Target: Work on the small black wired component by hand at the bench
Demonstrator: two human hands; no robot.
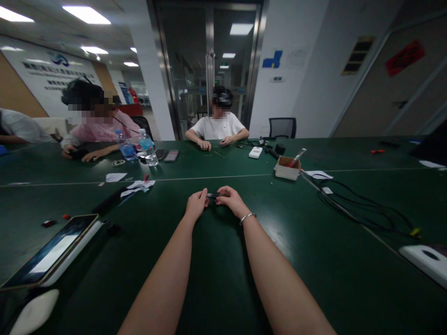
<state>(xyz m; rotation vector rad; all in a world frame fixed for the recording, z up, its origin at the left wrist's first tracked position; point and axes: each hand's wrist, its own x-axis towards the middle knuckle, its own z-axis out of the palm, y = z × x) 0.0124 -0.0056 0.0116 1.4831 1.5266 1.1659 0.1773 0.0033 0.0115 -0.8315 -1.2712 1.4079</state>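
Both hands meet over the middle of the green table. A thin, dark, pen-like object with a lighter part near its left end lies level between them. My left hand pinches its left end between thumb and fingers. On the other end, my right hand has its fingertips closed, and a silver bracelet circles that wrist. The fingers cover both ends of the object, so its full length and exact kind are hidden.
On the left lie a propped-up phone, a white mouse and paper scraps. Water bottles stand farther back. To the right are a small box and black cables. People sit across the green table.
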